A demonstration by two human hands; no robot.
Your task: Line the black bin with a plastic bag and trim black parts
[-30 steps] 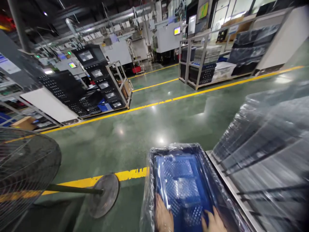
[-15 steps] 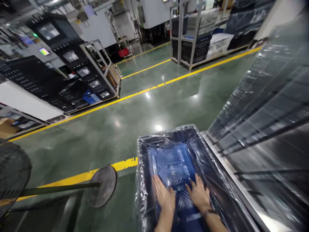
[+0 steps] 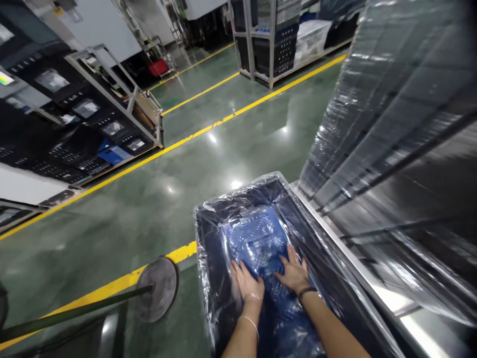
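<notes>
1. The left hand [image 3: 248, 283] and the right hand [image 3: 294, 273] both lie palm-down inside a dark blue crate [image 3: 208, 233], pressing on the clear plastic liner [image 3: 261, 238] spread over its bottom.
2. The fingers of both hands are spread flat and released; they grasp nothing, only bearing on the film.
3. To do this pressing well, the palms would best push the film evenly into the corners so it lies flat against the patterned floor of the crate, without tearing it.
4. The crate stands just beside a metal rack [image 3: 357, 268], over the green floor [image 3: 156, 209].
5. Inside the crate only the liner shows; the film also drapes over its rim.
6. The rack carries tall stacks wrapped in film [image 3: 391, 124]; their contents cannot be told.
7. A fan base [image 3: 156, 288] rests on the floor to the left.
</notes>
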